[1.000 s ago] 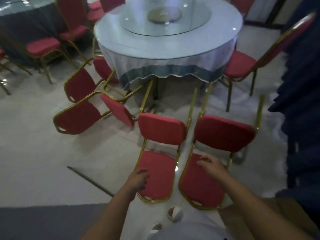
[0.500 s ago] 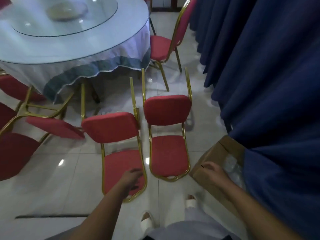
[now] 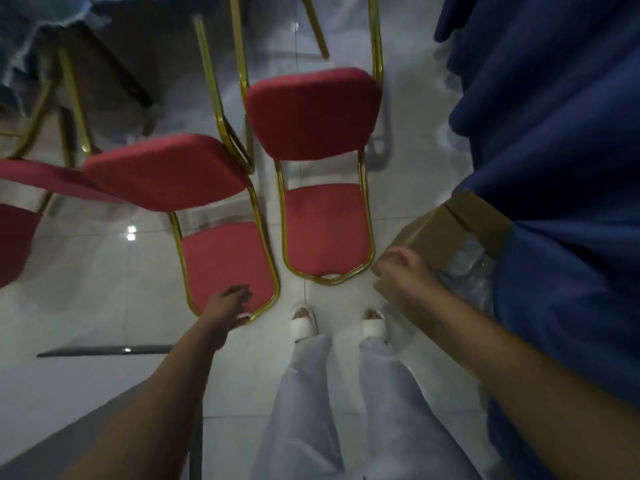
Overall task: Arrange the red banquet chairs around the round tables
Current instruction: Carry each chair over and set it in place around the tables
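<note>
Hands stay empty, fingers loose: left hand (image 3: 227, 306) over the tipped red chair (image 3: 225, 258) backrest, right hand (image 3: 403, 271) by the cardboard box (image 3: 446, 226). The second red chair (image 3: 325, 230) lies between them, nearer than before.

I could not tell whether my operator's left hand (image 3: 228, 304) gripped the gold rim of the nearer chair (image 3: 225, 261) or only hung over it, because its fingertips were smeared. The right hand (image 3: 401, 268) was blurred too, at the corner of the cardboard box (image 3: 446, 223), and I could not make out any contact. The blue drape (image 3: 571, 133) covered the box's far side, and its contents showed only as a hazy clear film (image 3: 467, 268). The top edge cut off the legs of the second chair (image 3: 311, 116). A third chair (image 3: 20, 233) ran off the left edge. Of the table I saw only a scrap of cloth (image 3: 20, 26) in the top-left corner
</note>
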A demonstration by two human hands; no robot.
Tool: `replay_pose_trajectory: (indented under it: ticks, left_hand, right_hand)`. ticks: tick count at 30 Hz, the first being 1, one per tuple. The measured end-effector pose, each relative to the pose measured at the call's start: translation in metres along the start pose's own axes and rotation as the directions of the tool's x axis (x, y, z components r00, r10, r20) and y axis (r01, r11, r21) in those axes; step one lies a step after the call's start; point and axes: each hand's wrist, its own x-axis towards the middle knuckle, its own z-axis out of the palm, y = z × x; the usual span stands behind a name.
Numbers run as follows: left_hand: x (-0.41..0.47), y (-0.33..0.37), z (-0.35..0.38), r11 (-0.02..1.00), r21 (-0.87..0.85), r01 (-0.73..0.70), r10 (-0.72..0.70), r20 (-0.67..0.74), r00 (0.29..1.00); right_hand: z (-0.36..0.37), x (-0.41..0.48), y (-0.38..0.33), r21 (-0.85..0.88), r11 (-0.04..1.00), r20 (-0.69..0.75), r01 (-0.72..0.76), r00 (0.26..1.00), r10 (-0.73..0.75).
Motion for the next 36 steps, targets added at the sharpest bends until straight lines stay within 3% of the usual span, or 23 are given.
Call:
replay_pose_trajectory:
  ticks: [8,15,20,22,25,28,30,36]
  left_hand:
    - [0.221,-0.025,0.085,0.994,0.105,0.017,-0.026,0.082,0.996]
    - [0.428,-0.057,0.146,0.991,0.129,-0.034,0.024,0.076,0.997]
    - [0.534,-0.075,0.178,0.986,0.127,-0.105,0.098,0.057,0.994]
    - [0.561,-0.082,0.189,0.992,0.076,-0.102,0.095,0.086,0.992]
    - [0.575,-0.089,0.196,0.989,0.013,-0.145,0.142,0.133,0.981]
    - [0.554,-0.082,0.19,0.98,0.036,-0.195,0.19,0.122,0.974]
    - [0.521,-0.069,0.173,0.979,0.029,-0.204,0.202,0.062,0.977]
    - [0.381,-0.008,0.111,0.983,0.065,-0.174,0.17,0.061,0.983]
  right_hand:
    - [0.063,0.212,0.047,-0.09,0.993,-0.084,-0.078,0.994,0.071]
    - [0.099,0.428,0.129,-0.162,0.965,-0.184,-0.207,0.967,0.177]
    - [0.103,0.536,0.178,-0.056,0.956,-0.142,-0.289,0.95,0.279]
    - [0.107,0.561,0.191,-0.003,0.951,-0.052,-0.31,0.95,0.309]
    - [0.117,0.581,0.197,0.058,0.938,0.065,-0.343,0.939,0.339]
    - [0.112,0.56,0.187,0.052,0.937,0.032,-0.345,0.938,0.344]
    - [0.11,0.534,0.166,0.077,0.943,0.006,-0.323,0.946,0.323]
    - [0.08,0.417,0.084,0.048,0.933,0.023,-0.356,0.935,0.355]
